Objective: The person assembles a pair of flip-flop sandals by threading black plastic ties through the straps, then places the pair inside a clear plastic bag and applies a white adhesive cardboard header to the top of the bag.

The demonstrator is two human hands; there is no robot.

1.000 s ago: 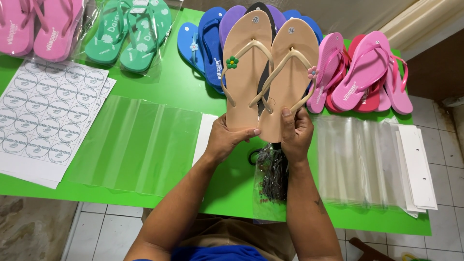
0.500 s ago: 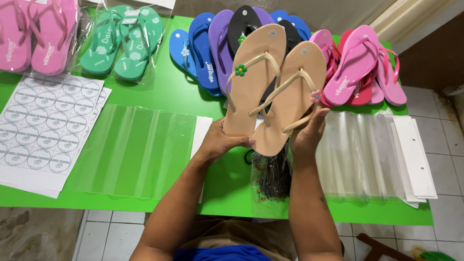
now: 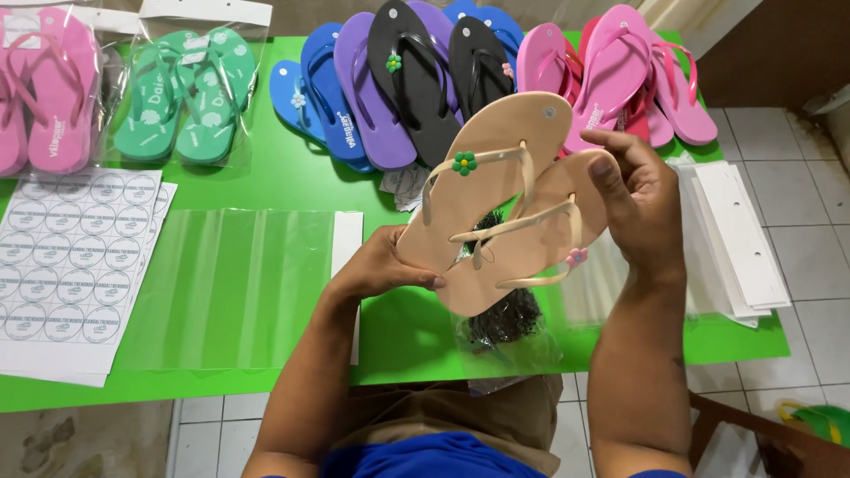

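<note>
From the head view, a pair of beige rubber flip-flops (image 3: 509, 208) is held up above the bright green bench (image 3: 292, 181), soles down and straps facing the camera, the two sandals overlapping and tilted so their toes point up and to the right. The upper sandal carries a small green flower (image 3: 464, 163) on its strap, the lower one a small pink flower (image 3: 576, 257). The left hand (image 3: 376, 270) grips the heel ends from the left, its thumb pressed on the top of the nearer heel; the rest of its fingers are tucked under the soles and cannot be seen. The right hand (image 3: 639, 199) closes on the toe end of the lower sandal, fingers (image 3: 611, 177) curled over its edge. Under the pair lies a clear plastic bag with dark contents (image 3: 505, 323), too hidden to make out. On the bench to the left lie a flat stack of clear plastic sleeves (image 3: 226, 288) and a white sheet of round stickers (image 3: 66, 257), whose lower left corner runs out of view. Along the far edge stand bagged pink flip-flops (image 3: 57, 88), cut off at the left, bagged green flip-flops (image 3: 181, 97), then loose blue (image 3: 323, 93), purple (image 3: 372, 88), black (image 3: 416, 75) and pink flip-flops (image 3: 620, 71). White cardboard strips (image 3: 739, 239) lie at the right.
</note>
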